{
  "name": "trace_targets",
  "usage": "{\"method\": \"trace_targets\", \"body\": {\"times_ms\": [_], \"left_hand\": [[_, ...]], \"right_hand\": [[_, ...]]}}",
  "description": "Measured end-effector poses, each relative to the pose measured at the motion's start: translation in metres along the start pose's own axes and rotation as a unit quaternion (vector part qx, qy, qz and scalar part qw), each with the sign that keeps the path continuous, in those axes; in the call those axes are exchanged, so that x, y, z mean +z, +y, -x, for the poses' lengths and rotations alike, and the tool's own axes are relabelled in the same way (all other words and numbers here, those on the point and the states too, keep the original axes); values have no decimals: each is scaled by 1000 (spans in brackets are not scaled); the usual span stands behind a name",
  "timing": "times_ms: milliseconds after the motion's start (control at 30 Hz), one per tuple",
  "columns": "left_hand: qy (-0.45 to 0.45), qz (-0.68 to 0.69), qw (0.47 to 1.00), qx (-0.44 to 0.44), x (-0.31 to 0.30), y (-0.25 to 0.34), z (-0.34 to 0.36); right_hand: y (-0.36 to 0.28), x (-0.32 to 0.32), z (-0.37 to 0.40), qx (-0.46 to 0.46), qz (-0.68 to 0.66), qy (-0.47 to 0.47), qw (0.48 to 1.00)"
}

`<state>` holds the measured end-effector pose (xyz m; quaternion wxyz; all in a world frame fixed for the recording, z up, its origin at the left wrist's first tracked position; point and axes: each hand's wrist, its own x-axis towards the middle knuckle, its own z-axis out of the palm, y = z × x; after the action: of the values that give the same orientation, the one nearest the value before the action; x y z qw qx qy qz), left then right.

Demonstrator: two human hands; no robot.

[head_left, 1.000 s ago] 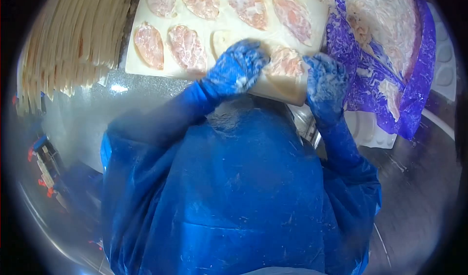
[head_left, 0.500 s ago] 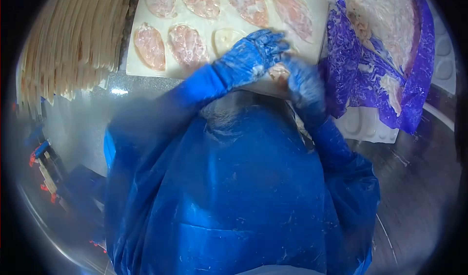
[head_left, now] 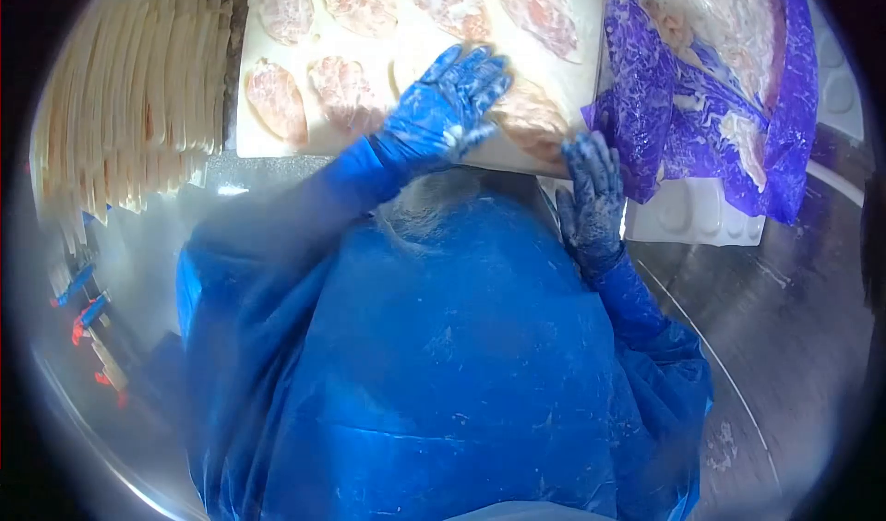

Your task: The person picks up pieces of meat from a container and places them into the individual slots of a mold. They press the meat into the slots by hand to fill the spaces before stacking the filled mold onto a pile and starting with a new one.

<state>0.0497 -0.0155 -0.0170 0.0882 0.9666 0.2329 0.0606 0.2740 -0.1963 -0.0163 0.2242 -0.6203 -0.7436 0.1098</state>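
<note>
Pale pink raw meat fillets, which look like chicken, lie in the oval hollows of a white moulded tray (head_left: 591, 4). My left hand (head_left: 449, 106), in a wet blue glove, is open over the near row, covering part of a hollow. Just right of its fingers, one fillet (head_left: 531, 119) rests in the lower right hollow. My right hand (head_left: 592, 193), also gloved, is open at the tray's near right corner, its fingertips beside that fillet's lower end. Neither hand holds anything. White residue coats both gloves.
At right, a purple plastic liner (head_left: 646, 78) holds a heap of raw meat (head_left: 724, 23). Part of another white moulded tray (head_left: 697, 212) shows beneath it. A row of thin, pale upright sheets (head_left: 138, 87) stands at left. Clamps with red ends (head_left: 83, 318) sit at the lower left.
Both hands have parted: the left moved left, the right down and rightward. The meat that was between them now lies spread in the lower right hollow. The view has shifted slightly.
</note>
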Motion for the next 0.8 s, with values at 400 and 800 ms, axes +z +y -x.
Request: {"method": "trace_targets", "body": {"times_ms": [400, 800], "left_hand": [[53, 130, 988, -60, 16, 33, -9], [37, 132, 985, -104, 6, 37, -12]], "right_hand": [[0, 6, -19, 10, 32, -133, 991], [279, -68, -171, -7, 144, 99, 985]]}}
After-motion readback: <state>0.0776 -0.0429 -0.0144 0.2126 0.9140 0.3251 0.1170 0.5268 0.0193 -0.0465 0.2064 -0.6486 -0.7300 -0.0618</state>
